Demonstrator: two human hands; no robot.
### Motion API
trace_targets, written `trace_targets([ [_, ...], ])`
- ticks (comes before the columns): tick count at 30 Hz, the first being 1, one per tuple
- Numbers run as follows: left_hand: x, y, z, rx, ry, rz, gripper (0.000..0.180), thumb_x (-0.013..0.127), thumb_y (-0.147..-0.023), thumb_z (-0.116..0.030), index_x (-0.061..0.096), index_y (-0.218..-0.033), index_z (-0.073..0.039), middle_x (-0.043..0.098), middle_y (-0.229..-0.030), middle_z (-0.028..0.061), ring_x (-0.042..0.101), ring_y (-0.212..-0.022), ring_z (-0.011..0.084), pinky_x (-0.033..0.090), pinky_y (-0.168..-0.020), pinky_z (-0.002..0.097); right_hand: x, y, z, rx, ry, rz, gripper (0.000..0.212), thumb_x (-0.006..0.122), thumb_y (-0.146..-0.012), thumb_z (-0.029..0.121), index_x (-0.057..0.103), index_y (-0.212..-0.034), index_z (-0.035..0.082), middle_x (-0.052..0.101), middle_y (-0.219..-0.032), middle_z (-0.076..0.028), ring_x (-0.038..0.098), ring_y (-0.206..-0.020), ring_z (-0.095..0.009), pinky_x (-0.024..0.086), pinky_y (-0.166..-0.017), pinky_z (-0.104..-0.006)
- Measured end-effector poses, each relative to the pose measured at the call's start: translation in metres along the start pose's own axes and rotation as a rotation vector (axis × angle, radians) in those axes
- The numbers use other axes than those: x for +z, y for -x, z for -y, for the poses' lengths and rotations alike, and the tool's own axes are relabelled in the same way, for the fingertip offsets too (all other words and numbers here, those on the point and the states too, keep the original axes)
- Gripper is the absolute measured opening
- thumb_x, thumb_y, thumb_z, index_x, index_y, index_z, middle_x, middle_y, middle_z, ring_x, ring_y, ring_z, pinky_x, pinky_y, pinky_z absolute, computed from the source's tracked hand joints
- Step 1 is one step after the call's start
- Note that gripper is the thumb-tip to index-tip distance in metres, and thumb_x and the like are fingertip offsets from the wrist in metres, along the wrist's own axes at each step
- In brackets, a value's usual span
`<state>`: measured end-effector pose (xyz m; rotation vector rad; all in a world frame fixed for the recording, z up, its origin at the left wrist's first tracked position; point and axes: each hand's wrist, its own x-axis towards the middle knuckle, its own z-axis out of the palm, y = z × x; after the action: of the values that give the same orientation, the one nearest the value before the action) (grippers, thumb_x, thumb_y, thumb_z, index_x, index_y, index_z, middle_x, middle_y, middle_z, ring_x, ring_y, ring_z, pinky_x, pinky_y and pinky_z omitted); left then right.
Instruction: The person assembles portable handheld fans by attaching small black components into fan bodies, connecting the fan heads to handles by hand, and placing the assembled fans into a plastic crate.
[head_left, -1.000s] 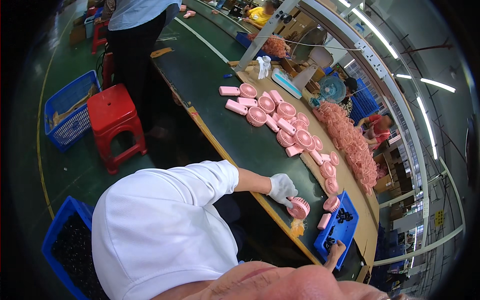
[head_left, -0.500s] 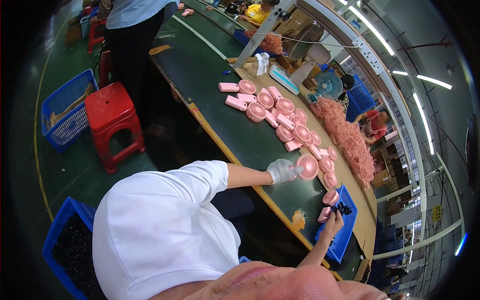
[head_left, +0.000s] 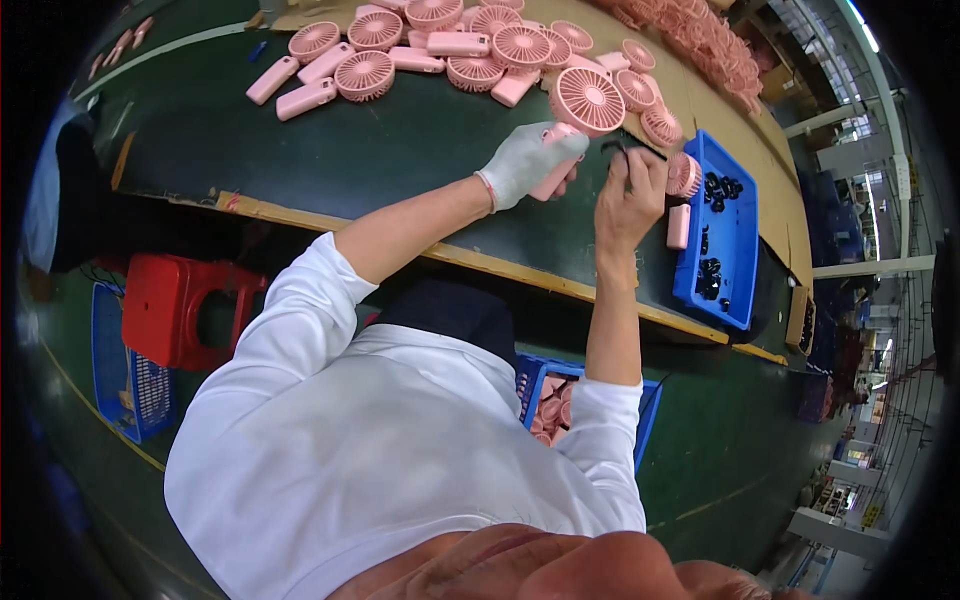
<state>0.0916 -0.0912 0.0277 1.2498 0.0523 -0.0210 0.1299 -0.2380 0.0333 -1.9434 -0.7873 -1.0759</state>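
My left hand [head_left: 522,168], in a pale glove, is closed round the handle of a pink handheld fan [head_left: 588,101]. The round grille of this fan points up and away from me, above the table. Just right of it, my bare right hand [head_left: 630,197] pinches a small dark strap-like piece [head_left: 614,148]; its exact kind is too small to make out. Beyond that hand a second pink fan [head_left: 679,226] lies against the side of a blue tray [head_left: 742,262], which holds small black parts [head_left: 710,278].
Many pink handheld fans [head_left: 365,75] lie in a heap along the far side of the dark green tabletop [head_left: 200,140]. Behind them is a mound of pink parts [head_left: 690,45]. A red stool [head_left: 165,310] and blue baskets [head_left: 648,420] stand below the wooden table edge [head_left: 500,268].
The view has turned toward the table. My right hand has left the blue tray and come over beside the left with the dark piece. My left hand now grips the fan by its handle.
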Motion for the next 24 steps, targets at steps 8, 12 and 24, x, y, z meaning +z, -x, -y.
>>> trace_targets([
  [8, -0.034, -0.023, 0.036, 0.12, -0.088, -0.074, 0.059, 0.042, -0.094, -0.054, 0.059, -0.071, -0.002, 0.054, -0.054, 0.0049, 0.051, -0.047, 0.0129, 0.039, -0.043, 0.0277, 0.058, 0.015, -0.005, -0.513, 0.207, 0.068, 0.022, 0.07, -0.067, 0.006, 0.062, -0.087, 0.001, 0.059, -0.101, -0.009, 0.055, -0.078, -0.024, 0.042, -0.07, -0.0358],
  [12, -0.044, -0.03, 0.03, -0.015, -0.254, -0.071, 0.048, 0.053, -0.09, -0.046, 0.058, -0.069, -0.003, 0.053, -0.055, 0.0016, 0.05, -0.047, 0.0099, 0.039, -0.044, 0.0256, 0.07, 0.028, -0.019, -0.441, 0.009, 0.177, 0.016, 0.068, -0.074, 0.004, 0.062, -0.089, -0.001, 0.058, -0.105, -0.012, 0.057, -0.08, -0.026, 0.044, -0.07, -0.0373],
  [24, -0.038, -0.039, 0.043, 0.261, -0.683, -0.179, 0.034, 0.061, -0.085, -0.034, 0.06, -0.071, -0.002, 0.058, -0.058, 0.0026, 0.058, -0.057, 0.0097, 0.045, -0.055, 0.0258, 0.066, 0.042, -0.032, 0.607, -0.537, 0.478, 0.06, 0.034, -0.1, 0.049, 0.06, -0.101, -0.005, 0.059, -0.082, -0.008, 0.054, -0.069, -0.014, 0.045, -0.063, -0.0287],
])
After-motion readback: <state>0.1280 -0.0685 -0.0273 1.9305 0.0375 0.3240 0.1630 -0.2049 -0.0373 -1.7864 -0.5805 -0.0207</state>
